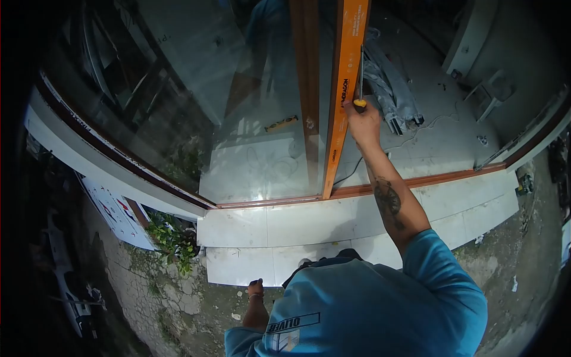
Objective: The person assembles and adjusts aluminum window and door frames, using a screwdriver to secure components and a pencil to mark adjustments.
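Glass panel (256,89), left of the upright post (347,65), whose orange face meets the frame's brown bottom rail (428,183). Wrapped lengths (389,89) lie on the floor beyond. Right hand (364,124): clenched around the yellow handle of the screwdriver (361,71), shaft alongside the post's right edge. Left hand (256,289): low, near the tiled step's (238,262) outer edge, fingers curled; contents unclear.

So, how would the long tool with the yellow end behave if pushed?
The tool in the right hand is probably stiff: its shaft looks straight and metallic. It is likely light, being thin. I cannot judge rolling; the hand hides most of its handle.
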Tool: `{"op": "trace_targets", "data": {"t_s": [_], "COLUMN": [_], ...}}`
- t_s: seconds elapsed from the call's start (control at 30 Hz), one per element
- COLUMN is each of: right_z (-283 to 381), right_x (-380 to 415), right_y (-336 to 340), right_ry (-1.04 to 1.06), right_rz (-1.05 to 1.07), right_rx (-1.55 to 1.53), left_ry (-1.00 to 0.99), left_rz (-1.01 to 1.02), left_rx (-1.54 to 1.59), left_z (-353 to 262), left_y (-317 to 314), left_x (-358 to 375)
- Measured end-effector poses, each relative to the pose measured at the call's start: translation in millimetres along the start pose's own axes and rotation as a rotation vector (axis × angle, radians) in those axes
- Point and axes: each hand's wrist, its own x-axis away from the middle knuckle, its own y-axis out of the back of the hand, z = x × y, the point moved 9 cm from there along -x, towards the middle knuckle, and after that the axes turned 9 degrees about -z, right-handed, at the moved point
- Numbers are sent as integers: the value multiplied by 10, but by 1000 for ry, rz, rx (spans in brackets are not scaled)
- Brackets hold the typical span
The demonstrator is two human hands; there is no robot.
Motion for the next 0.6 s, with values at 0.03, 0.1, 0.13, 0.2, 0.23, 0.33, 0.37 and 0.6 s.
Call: {"op": "trace_targets", "data": {"t_s": [0.03,0.1,0.13,0.2,0.23,0.33,0.37,0.6], "right_z": [7,4,7,27,45,35,25,39], "right_x": [-6,19,23,32,25,-16,-16,-11], "right_y": [-5,-19,-5,24,34,17,18,15], "right_ry": [-32,-66,-82,-95,-78,-38,-25,-83], "right_rz": [43,92,91,87,80,64,62,135], "right_rx": [-12,-29,-25,-26,-14,-25,-45,-36], "left_ry": [47,94,99,414,410,371,375,354], "left_rz": [-143,-200,-203,-63,-62,29,28,81], "left_rx": [50,232,234,423,429,376,380,544], "left_z": [191,381,448,524,496,356,301,151], "left_y": [136,225,221,71,23,-189,-223,-448], "left_x": [-39,-14,30,395,453,630,705,753]}}
